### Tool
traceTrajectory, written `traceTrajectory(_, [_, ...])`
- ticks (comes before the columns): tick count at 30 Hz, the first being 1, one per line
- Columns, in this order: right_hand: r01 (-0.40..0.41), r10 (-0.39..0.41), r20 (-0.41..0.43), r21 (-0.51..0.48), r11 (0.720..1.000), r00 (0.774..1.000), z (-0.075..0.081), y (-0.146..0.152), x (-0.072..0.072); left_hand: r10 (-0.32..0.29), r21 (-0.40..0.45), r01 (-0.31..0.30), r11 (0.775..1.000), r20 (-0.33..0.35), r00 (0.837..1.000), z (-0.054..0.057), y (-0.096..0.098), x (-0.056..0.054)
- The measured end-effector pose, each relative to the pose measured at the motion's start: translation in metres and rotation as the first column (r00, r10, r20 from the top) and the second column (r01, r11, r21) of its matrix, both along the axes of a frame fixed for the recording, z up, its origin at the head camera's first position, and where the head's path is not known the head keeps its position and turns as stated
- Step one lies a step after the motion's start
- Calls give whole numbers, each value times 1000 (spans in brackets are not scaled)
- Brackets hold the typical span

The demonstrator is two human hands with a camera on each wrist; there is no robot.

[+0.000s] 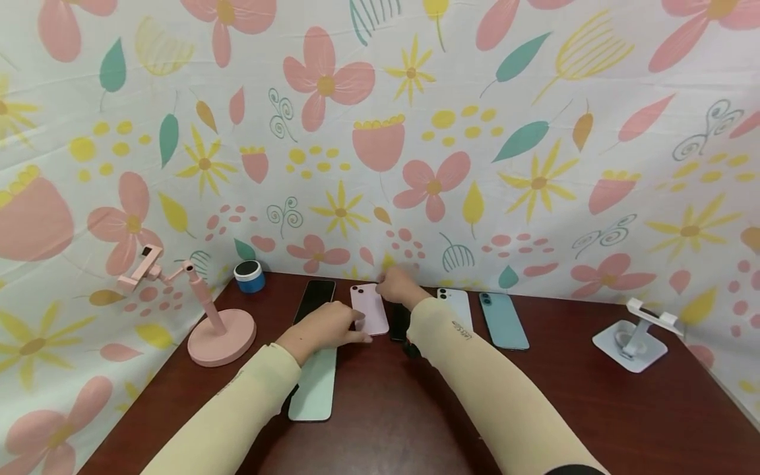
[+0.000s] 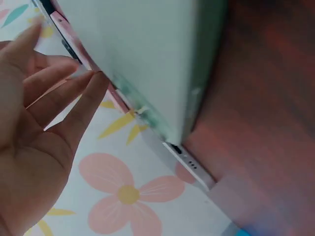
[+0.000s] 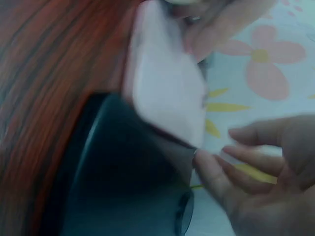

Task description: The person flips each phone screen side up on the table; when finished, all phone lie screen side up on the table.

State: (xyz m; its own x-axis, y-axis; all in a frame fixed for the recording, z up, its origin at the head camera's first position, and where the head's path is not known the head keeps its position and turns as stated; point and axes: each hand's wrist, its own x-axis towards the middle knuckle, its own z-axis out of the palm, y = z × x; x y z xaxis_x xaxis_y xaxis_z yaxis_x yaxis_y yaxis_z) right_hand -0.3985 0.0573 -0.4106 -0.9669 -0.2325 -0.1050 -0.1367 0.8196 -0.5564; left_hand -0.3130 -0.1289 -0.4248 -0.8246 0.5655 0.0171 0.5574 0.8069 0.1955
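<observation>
**Where the dark table [image 1: 410, 409] nears flowered cloth [image 1: 433, 188], a pink phone [image 1: 371, 309] lies flat**

While the left hand [image 1: 332, 324], fingers loosely extended, reaches over its left side, contact unclear, the right hand [image 1: 400, 286], fingers apart, has one fingertip at the phone's corner, beside a black phone [image 1: 398, 324].

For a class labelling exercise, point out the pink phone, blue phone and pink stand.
Pink phone [image 1: 373, 309], head view: middle of its back.
Blue phone [image 1: 503, 321], head view: middle of its back.
Pink stand [image 1: 210, 305], head view: its upright post.
</observation>
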Motion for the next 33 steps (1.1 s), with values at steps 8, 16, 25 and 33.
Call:
traceTrajectory(8, [-91, 91, 9, 38, 995, 996, -17, -14, -13, -13, -55, 10, 998, -69, 998, -4, 1, -1])
traceTrajectory(16, [-119, 118, 9, 111, 987, 993, -34, -19, -42, -1, -92, -10, 996, -111, 994, -4, 4, -1])
traceTrajectory(25, [-107, 100, 43, 233, 967, 994, -16, -25, -33, -69, -224, 15, 974, -236, 969, -11, 6, 3])
traceTrajectory(33, [-32, 21, 67, 169, 985, 998, -14, -23, -30, -192, -444, 17, 896, -352, 916, -15, 2, 10])
